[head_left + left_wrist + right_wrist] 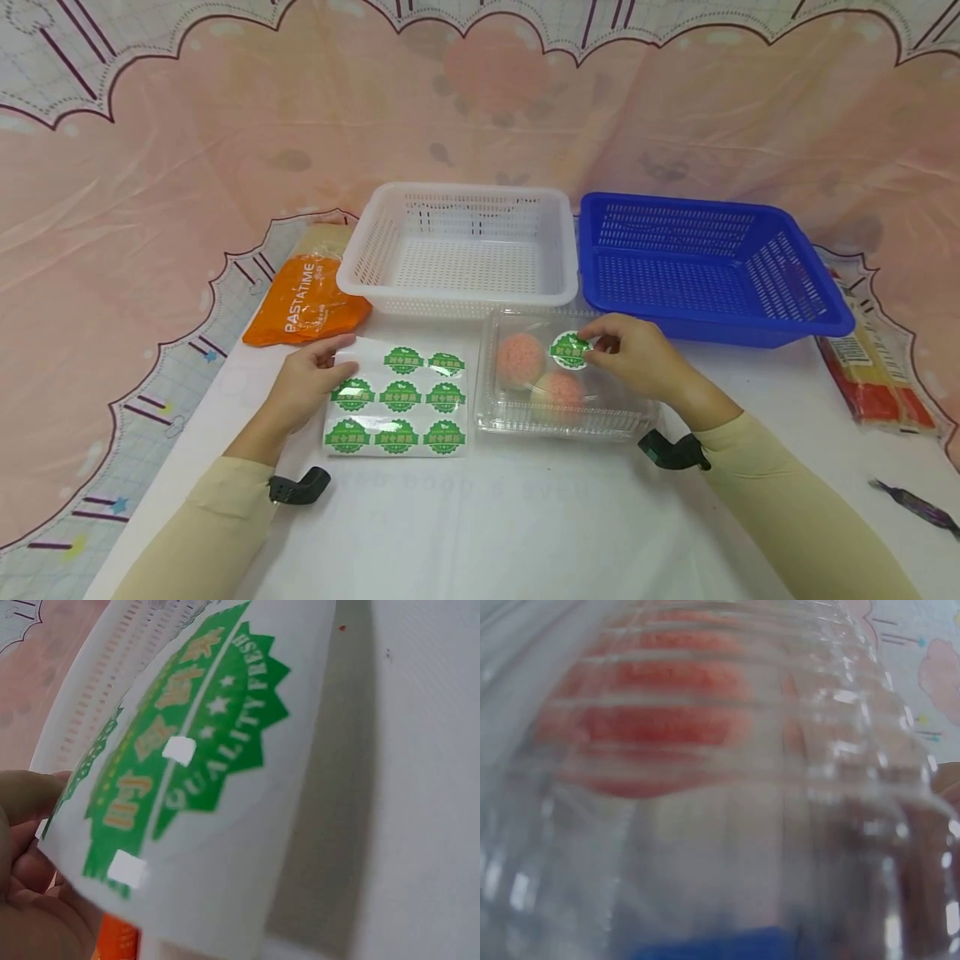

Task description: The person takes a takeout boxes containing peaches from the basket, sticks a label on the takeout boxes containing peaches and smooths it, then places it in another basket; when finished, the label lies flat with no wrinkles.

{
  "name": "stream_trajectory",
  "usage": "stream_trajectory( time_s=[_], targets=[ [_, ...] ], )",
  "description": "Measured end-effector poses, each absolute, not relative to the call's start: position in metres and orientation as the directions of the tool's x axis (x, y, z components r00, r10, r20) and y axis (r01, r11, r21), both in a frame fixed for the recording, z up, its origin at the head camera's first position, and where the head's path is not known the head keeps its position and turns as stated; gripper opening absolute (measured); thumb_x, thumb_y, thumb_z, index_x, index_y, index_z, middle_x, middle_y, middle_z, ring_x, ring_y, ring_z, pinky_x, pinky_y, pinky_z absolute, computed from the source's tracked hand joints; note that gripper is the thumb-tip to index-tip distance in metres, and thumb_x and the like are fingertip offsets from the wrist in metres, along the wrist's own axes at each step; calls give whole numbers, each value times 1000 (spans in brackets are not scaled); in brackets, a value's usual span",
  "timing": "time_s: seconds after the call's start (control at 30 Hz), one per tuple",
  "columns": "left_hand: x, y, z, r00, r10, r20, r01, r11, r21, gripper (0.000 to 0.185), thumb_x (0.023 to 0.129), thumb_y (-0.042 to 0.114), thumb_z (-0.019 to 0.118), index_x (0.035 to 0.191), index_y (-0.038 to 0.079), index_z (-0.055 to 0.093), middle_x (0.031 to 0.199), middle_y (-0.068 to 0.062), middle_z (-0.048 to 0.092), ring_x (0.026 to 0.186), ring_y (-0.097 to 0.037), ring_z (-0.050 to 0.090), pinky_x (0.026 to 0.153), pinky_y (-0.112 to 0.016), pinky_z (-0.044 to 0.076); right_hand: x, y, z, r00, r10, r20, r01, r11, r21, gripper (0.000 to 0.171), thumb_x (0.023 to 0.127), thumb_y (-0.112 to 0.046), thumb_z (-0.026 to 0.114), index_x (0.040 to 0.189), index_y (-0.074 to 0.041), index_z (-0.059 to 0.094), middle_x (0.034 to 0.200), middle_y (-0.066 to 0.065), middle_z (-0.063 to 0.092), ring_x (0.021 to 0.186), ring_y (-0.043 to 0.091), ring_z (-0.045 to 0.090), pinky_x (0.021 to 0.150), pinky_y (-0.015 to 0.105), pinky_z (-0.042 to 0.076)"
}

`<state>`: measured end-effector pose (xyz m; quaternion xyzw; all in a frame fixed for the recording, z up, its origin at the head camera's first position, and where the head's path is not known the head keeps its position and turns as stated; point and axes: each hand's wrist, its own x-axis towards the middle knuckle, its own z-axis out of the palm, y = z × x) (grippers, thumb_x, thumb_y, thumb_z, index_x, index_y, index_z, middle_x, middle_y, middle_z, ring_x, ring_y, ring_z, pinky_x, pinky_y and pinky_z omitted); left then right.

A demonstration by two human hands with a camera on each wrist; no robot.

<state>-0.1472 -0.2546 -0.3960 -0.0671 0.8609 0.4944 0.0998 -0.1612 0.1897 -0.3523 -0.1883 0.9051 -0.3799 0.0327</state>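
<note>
My left hand (303, 387) pinches the upper left part of a white sheet of round green stickers (399, 397). In the left wrist view the held part of the sticker sheet (217, 881) curls up off the white table. At the right, my right hand (630, 350) pinches the edge of one round green sticker (568, 352) at the lid of a clear plastic box (611, 410). Whether the sticker lies flat on the lid I cannot tell. Two pink round items (519, 358) sit inside the box. Its ridged wall (705, 780) fills the right wrist view, blurred.
Behind the sheet and box stand a white basket (457, 302) and a blue basket (712, 325). An orange PASTATIME bag (318, 296) lies at the left. A red and yellow packet (873, 375) lies at the right, with a thin dark object (921, 507) nearer the front.
</note>
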Motion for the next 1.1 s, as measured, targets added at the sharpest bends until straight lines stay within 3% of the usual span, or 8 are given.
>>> stream_trajectory(
  time_s=[0.37, 0.77, 1.1],
  targets=[
    [-157, -247, -402, -968, -2, -251, -217, 506, 834, 56, 99, 18, 63, 151, 8, 45, 157, -20, 34, 140, -40, 33, 114, -52, 30, -163, 188, -354, -922, -378, 87, -333, 658, -676, 25, 89, -4, 70, 114, 1, 72, 103, 10, 68, 88, 22, 61, 75, 36, 52],
    [-168, -244, -410, -968, 6, -252, -209, 542, 814, 55, 99, 18, 63, 151, 9, 46, 156, -19, 36, 128, -37, 38, 113, -52, 33, -163, 187, -352, -921, -382, 75, -329, 660, -676, 25, 90, -5, 69, 115, 0, 71, 99, 7, 68, 87, 21, 60, 74, 35, 52],
    [-175, -239, -413, -963, 7, -270, -221, 555, 802, 55, 99, 19, 63, 151, 10, 46, 140, -20, 47, 119, -35, 39, 105, -46, 39, -163, 188, -354, -919, -383, 90, -339, 654, -676, 24, 90, -4, 69, 113, 2, 71, 104, 11, 69, 92, 25, 62, 82, 41, 54]
  ],
)
